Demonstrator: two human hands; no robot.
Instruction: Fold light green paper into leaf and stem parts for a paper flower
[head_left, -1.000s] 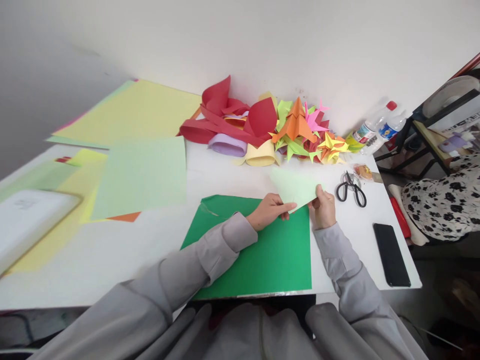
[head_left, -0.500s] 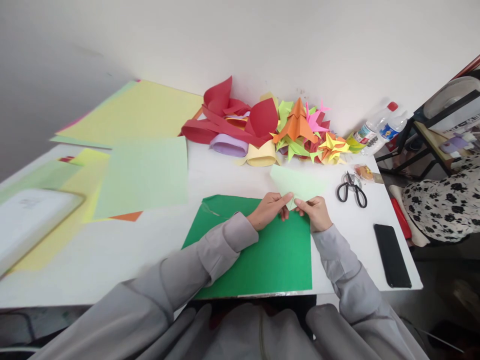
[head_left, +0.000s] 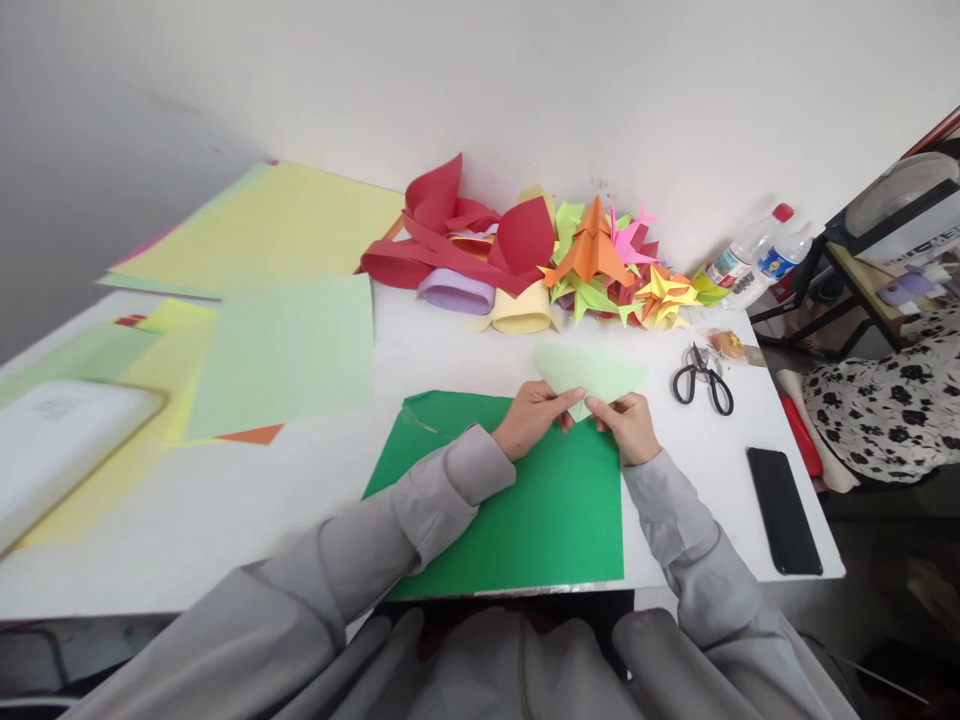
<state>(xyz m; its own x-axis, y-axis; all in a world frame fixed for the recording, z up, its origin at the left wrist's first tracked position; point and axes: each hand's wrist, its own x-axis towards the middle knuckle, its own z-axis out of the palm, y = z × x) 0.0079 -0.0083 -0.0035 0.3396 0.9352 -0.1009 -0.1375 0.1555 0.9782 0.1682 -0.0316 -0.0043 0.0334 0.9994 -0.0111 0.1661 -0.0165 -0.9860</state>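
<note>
A pale green sheet of paper (head_left: 592,368) is folded to a point on the side towards me. My left hand (head_left: 534,418) pinches it left of the pointed tip, thumb on top. On the other side of the tip, my right hand (head_left: 628,425) grips the same paper between thumb and fingers. A crease runs up the middle between the two thumbs. Under my hands lies a dark green board (head_left: 517,510), and the paper's far part reaches beyond its back edge. The fingertips beneath the paper are partly hidden.
Black-handled scissors (head_left: 703,380) and a black phone (head_left: 784,510) lie to the right. Behind are folded paper figures (head_left: 596,250), red paper bands (head_left: 450,235) and plastic bottles (head_left: 750,262). Paper sheets (head_left: 285,350) and a white box (head_left: 67,430) occupy the left. A person in patterned clothing (head_left: 892,400) is at right.
The far part of the pale green paper sits slightly lower and flatter in view. Both hands keep their pinch on it, with only a very slight shift.
</note>
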